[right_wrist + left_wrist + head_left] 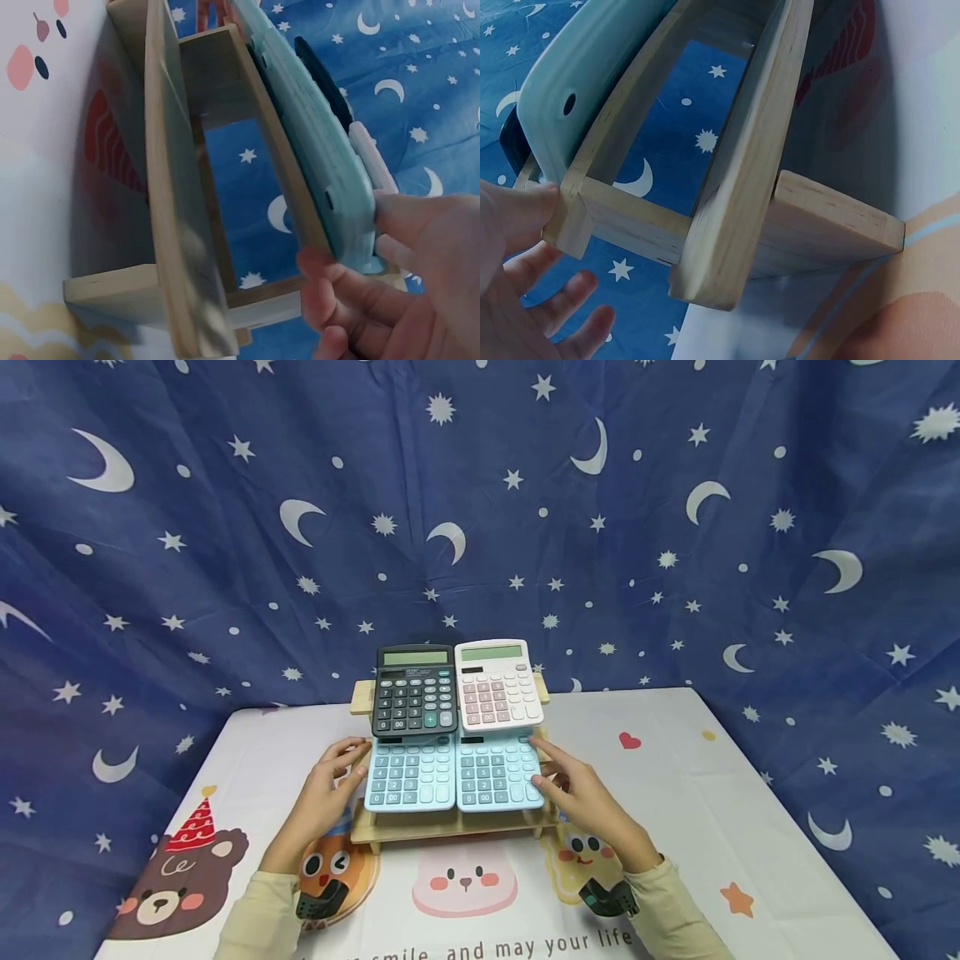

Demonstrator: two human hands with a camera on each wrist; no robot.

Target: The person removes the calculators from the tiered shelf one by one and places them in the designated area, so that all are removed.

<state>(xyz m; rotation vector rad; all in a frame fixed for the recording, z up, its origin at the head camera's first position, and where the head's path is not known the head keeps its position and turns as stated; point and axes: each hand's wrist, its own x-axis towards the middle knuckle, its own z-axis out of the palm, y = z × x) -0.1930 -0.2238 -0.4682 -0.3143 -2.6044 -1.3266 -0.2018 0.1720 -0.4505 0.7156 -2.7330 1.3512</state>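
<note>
Two light blue calculators, the left one [410, 777] and the right one [499, 772], lean side by side on a wooden rack [457, 827]. Behind and above them stand a black calculator [415, 693] and a white calculator with pink keys [497, 693]. My left hand [330, 789] is at the left side of the rack; in the left wrist view its thumb [525, 214] meets the end of a wooden rail, the other fingers spread loosely. My right hand [581, 793] holds the right blue calculator's outer edge, thumb and index on it, other fingers [319, 281] curled by the rail.
The rack stands on a white table cover [622, 718] printed with cartoon faces and lettering. A dark blue curtain [480, 527] with moons and stars hangs behind the table. Dark bands [609, 897] show beneath both wrists.
</note>
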